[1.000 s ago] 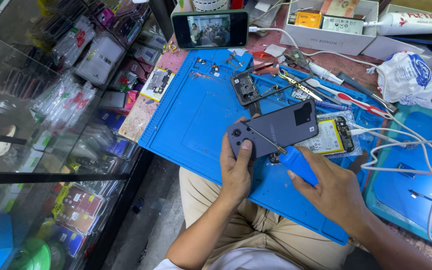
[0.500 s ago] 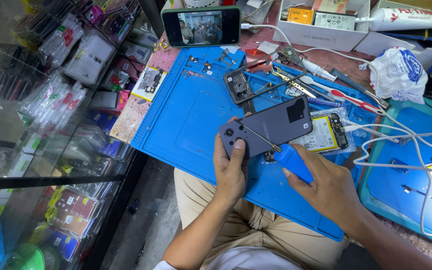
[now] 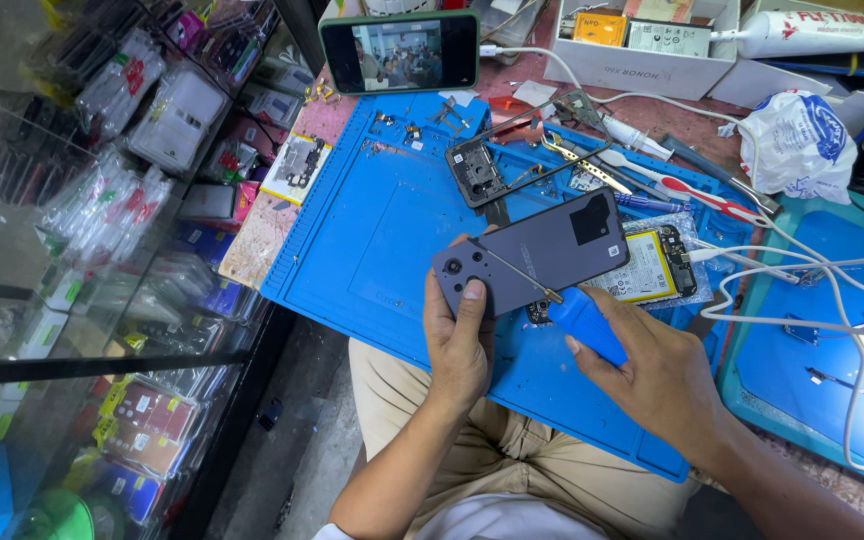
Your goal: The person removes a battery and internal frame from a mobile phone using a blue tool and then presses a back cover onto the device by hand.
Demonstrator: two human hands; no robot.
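Head view looks down on a blue repair mat point(image 3: 392, 230) spread over the desk point(image 3: 302, 120). Left hand point(image 3: 460, 345) is closed round the lower edge of a grey phone back cover point(image 3: 532, 255), thumb pressed flat on its face near the camera holes, so the cover is propped at a tilt just above the mat. Right hand point(image 3: 657, 380) is wrapped round the blue handle of a screwdriver point(image 3: 557, 300), whose thin shaft lies slantwise across the cover with the tip up near the left thumb; the low angle suggests prying or picking at the surface, not driving a screw. Just behind the cover lies the opened phone body point(image 3: 652, 265), yellow battery showing, close enough to go back to. Farther back on the mat rests a dark camera frame piece point(image 3: 477, 172), with tweezers point(image 3: 577, 160) and a red-handled tool point(image 3: 692, 195) beside it, all in reach. A green-cased phone point(image 3: 399, 50) with a lit screen stands at the mat's far edge. White cables point(image 3: 802, 270) trail off to the right.
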